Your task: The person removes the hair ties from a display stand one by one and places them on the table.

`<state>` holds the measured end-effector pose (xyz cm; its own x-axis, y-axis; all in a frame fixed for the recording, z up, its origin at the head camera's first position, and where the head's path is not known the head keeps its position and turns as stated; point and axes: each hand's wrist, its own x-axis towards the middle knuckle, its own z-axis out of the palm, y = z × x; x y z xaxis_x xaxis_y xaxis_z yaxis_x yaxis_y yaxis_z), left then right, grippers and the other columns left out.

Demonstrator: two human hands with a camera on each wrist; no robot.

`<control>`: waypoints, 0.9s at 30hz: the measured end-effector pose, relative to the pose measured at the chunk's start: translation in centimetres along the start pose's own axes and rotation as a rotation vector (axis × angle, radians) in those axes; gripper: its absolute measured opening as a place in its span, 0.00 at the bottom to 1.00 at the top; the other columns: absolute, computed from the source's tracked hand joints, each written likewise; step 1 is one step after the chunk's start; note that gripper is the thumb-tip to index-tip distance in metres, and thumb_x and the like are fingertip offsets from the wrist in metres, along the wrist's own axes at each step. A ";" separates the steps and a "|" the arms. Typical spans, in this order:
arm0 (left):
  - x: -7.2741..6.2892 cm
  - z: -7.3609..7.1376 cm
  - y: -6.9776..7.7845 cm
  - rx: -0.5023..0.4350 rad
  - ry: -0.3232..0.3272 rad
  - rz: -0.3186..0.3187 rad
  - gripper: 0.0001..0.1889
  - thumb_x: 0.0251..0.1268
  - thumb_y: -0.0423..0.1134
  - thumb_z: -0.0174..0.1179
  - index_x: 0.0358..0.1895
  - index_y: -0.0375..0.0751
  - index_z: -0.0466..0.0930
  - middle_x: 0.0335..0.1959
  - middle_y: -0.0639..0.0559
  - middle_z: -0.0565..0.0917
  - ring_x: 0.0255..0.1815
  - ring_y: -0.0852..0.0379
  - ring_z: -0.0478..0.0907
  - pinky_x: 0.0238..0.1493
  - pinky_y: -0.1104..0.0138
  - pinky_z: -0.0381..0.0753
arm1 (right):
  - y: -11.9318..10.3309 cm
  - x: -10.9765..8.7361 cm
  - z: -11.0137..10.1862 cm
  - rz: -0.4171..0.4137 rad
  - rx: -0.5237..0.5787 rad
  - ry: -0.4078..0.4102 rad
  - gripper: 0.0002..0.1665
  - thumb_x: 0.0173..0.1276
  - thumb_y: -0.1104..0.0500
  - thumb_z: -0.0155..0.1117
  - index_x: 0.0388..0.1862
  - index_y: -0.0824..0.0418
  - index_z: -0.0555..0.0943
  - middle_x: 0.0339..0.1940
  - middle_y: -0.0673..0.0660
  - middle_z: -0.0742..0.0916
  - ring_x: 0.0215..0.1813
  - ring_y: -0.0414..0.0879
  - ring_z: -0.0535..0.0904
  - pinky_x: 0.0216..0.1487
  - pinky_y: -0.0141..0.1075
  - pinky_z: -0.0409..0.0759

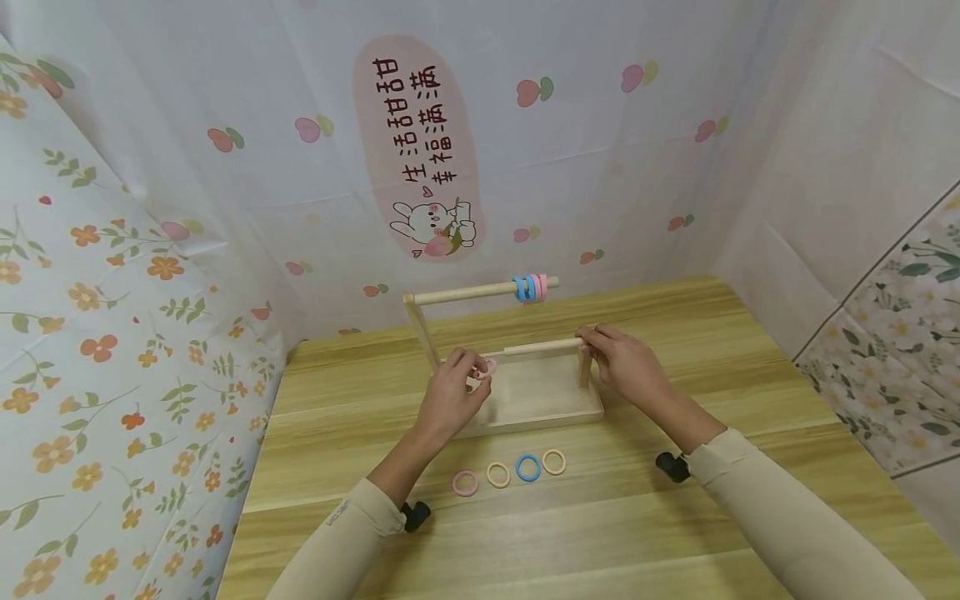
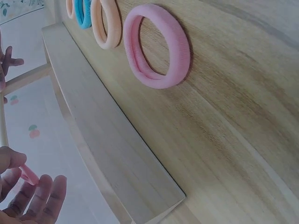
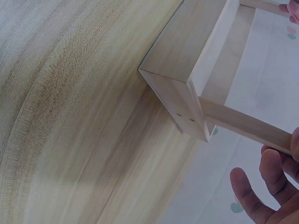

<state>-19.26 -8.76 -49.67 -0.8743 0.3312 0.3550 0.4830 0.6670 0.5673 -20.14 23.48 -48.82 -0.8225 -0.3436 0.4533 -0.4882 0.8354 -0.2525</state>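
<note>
My left hand (image 1: 450,398) pinches a pink hair tie (image 2: 30,176) between thumb and fingers, near the left end of the lower rod (image 1: 543,346) of a wooden rack (image 1: 536,421). At the rack's right side, my right hand (image 1: 628,367) grips the top of the short post (image 3: 252,127), where the lower rod's right end sits. Blue hair ties (image 1: 518,289) and pink ones (image 1: 542,287) hang near the free right end of the upper rod (image 1: 465,293). The left post partly hides behind my left hand.
In front of the rack, a row of hair ties lies on the wooden table (image 1: 337,450): a pink one (image 2: 180,56), a beige one (image 1: 498,487), a blue one (image 1: 528,480) and another beige one (image 1: 553,473). A printed curtain (image 1: 600,183) hangs behind the table.
</note>
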 end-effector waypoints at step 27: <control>-1.2 0.5 -0.4 0.112 -0.117 0.084 0.03 0.71 0.35 0.76 0.41 0.41 0.92 0.49 0.48 0.90 0.48 0.53 0.90 0.45 0.66 0.92 | -0.1 0.0 -0.1 -0.008 0.000 0.010 0.13 0.82 0.65 0.67 0.60 0.65 0.88 0.45 0.60 0.90 0.34 0.53 0.86 0.32 0.49 0.86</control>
<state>-18.40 -9.11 -50.71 -0.8340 0.4597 0.3052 0.5518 0.7018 0.4506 -20.12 23.44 -48.72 -0.8157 -0.3460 0.4635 -0.4945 0.8328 -0.2487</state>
